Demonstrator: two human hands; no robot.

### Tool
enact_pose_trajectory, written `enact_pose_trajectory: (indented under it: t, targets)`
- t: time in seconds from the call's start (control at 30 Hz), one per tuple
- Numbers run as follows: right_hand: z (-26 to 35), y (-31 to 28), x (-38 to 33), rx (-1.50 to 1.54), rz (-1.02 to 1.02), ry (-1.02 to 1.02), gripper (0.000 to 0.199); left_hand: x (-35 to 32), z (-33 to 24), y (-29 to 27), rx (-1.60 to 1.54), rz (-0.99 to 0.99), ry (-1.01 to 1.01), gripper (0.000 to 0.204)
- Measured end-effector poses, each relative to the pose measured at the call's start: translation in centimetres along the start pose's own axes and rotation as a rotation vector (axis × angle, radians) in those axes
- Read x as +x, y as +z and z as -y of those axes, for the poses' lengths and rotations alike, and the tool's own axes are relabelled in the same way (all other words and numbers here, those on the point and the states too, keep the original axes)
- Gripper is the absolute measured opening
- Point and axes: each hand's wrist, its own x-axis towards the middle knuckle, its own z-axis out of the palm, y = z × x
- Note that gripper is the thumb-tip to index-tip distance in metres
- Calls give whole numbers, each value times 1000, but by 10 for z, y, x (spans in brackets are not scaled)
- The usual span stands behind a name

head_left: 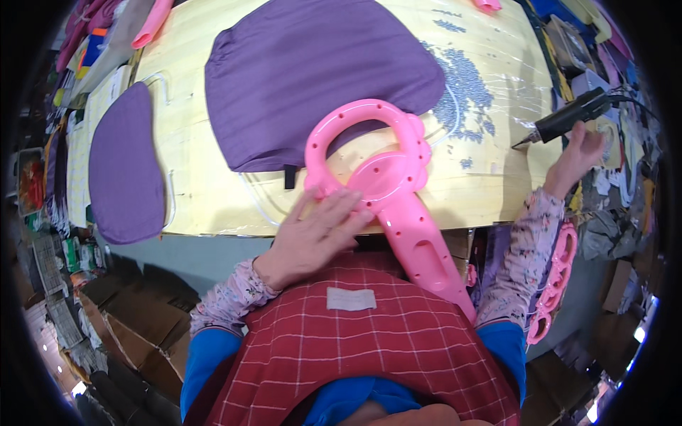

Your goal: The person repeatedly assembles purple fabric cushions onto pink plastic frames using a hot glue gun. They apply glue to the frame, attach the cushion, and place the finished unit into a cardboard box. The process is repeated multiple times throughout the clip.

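Observation:
My left hand (312, 231) lies flat with fingers stretched over the lower rim of a glossy pink plastic piece (419, 220). That piece has a ring at the top, a scalloped edge, a long handle and several small holes; its handle end reaches over the table edge against my apron. At the right, my right hand (577, 157) is raised beside a black corded electric screwdriver (572, 117). A finger comes close to the screwdriver's underside, and the hand is not wrapped round it. Its fingers are bent and look apart; some are partly hidden. The screwdriver's bit points left.
A large purple cloth piece (312, 78) with white cord lies behind the pink piece, a smaller purple cloth piece (128, 167) at left. Small grey screws (465, 89) are scattered on the yellow tabletop (195, 199). Pink plastic parts (554, 284) hang below at right; a cardboard box (142, 319) stands lower left.

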Motion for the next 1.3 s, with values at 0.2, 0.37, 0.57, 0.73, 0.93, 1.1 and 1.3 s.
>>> enact_pose_trajectory:
  t: [0.2, 0.37, 0.57, 0.73, 0.93, 1.1, 1.3]
  targets:
    - [-6, 27, 8, 126, 99, 389, 37, 84, -19, 56, 166, 66, 378, 44]
    - [17, -7, -32, 271, 377, 109, 77, 96, -12, 62, 136, 39, 461, 32]
    - [84, 20, -76, 638, 653, 82, 94, 106, -11, 49, 126, 140, 481, 33]
    - [107, 58, -98, 916, 841, 26, 90, 111, -14, 47, 130, 156, 449, 34]
    - [117, 57, -113, 792, 797, 142, 84, 110, -15, 47, 125, 153, 442, 34]
    - [125, 60, -118, 752, 781, 285, 80, 108, -14, 45, 160, 192, 479, 37]
    - [91, 73, -106, 883, 1028, 484, 73, 107, -17, 48, 126, 196, 440, 41]
